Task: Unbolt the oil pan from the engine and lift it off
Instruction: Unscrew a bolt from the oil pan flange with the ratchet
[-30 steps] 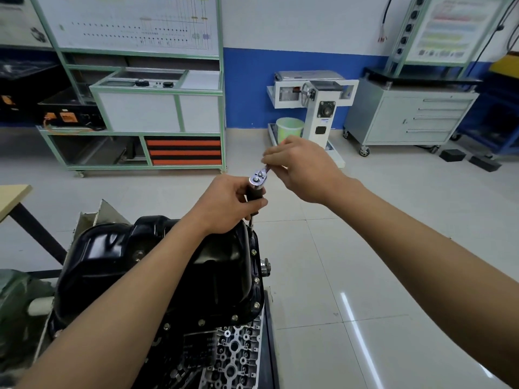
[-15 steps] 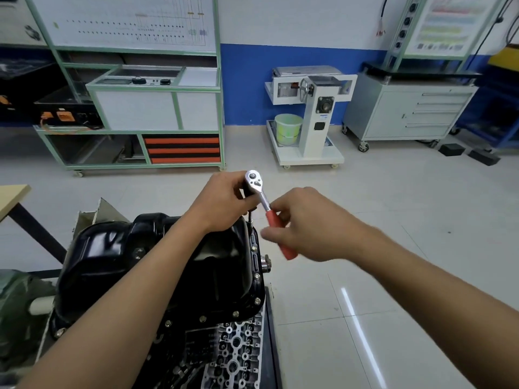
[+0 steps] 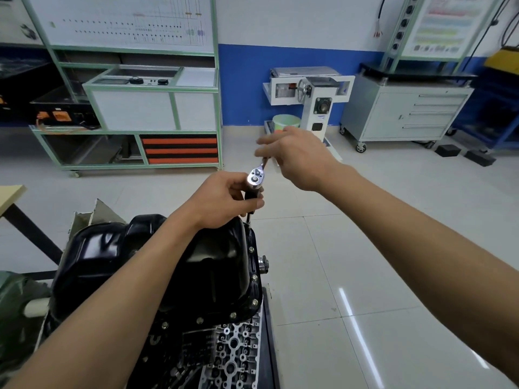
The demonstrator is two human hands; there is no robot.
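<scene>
Head view: left grip (image 3: 219,200) and right grip (image 3: 300,161) hold ratchet (image 3: 255,177), just above oil pan (image 3: 106,248) rim.

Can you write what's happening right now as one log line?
step: unbolting | left hand: grips ratchet extension | right hand: holds ratchet handle | oil pan: on engine

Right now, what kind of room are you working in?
Probably a car-repair training workshop: an engine with a black oil pan sits in front, a wheeled drawer cabinet stands by the wall, and a big diagram board stands behind.
</scene>
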